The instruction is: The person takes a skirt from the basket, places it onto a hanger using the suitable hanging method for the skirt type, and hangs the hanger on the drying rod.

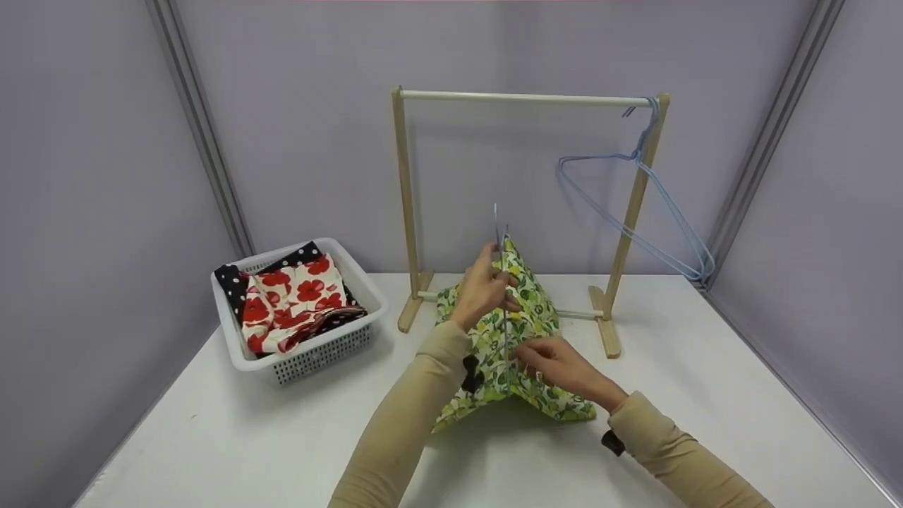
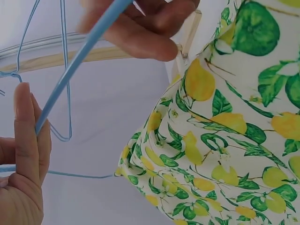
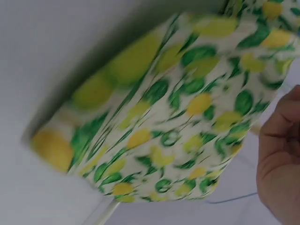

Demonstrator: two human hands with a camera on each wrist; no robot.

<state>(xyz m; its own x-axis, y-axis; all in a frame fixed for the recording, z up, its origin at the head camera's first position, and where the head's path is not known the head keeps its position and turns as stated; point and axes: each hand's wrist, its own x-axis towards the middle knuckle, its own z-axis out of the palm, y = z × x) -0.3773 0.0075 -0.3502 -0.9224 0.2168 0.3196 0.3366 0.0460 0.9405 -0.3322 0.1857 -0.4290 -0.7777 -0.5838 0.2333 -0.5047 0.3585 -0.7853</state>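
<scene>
A blue wire hanger (image 2: 77,58) stands edge-on in the head view, with lemon-print cloth (image 1: 532,310) draped from it down to the table. My left hand (image 1: 485,291) grips the hanger near its upper part; in the left wrist view, the fingers of that left hand (image 2: 30,150) lie along the wire. Lower down, my right hand (image 1: 561,363) has its fingers curled at the hanger's long wire, beside the cloth. The right wrist view shows the cloth (image 3: 173,126) spread broadly, with the curled right hand (image 3: 281,154) at its edge.
Behind the cloth stands a wooden rack with a white rod (image 1: 522,97). Light blue wire hangers (image 1: 638,159) hang at its right end. To the left, a white basket (image 1: 370,303) holds folded cloth with red flowers (image 1: 293,296) and black polka-dot cloth (image 1: 229,282).
</scene>
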